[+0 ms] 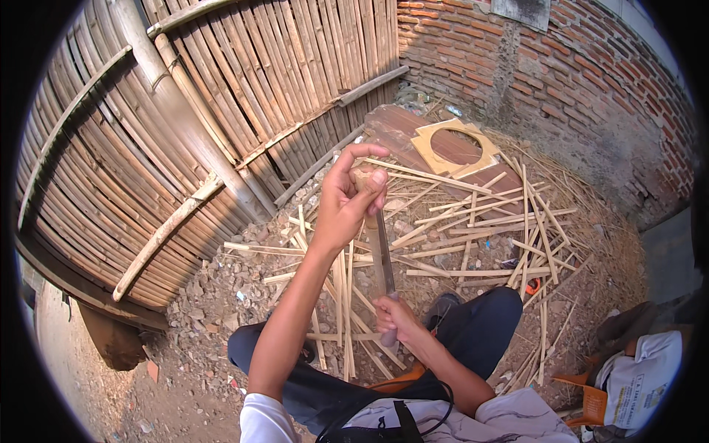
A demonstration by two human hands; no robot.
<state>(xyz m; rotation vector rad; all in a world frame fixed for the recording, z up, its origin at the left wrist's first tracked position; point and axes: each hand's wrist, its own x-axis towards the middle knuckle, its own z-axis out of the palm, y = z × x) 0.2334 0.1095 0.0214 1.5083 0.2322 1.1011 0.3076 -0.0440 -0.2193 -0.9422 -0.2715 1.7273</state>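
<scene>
In front of me my left hand (353,198) is raised and closed, its fingers and thumb pinching the upper end of a bamboo strip (374,244). My right hand (399,319) is lower, near my knees, wrapped round the handle of a knife (384,258). The dark blade points up and lies along the bamboo strip, seemingly touching it. Part of the strip's top is hidden by my left fingers. Beneath both hands, many pale split bamboo strips (340,303) are scattered on the stony ground between and beyond my legs.
More strips (473,236) lie criss-crossed ahead to the right. Beyond them, a tan panel (481,163) with a round hole rests on a brown board (391,133). A bamboo fence (295,81) stands left, a brick wall (569,88) right. An orange plastic object (593,402) sits lower right.
</scene>
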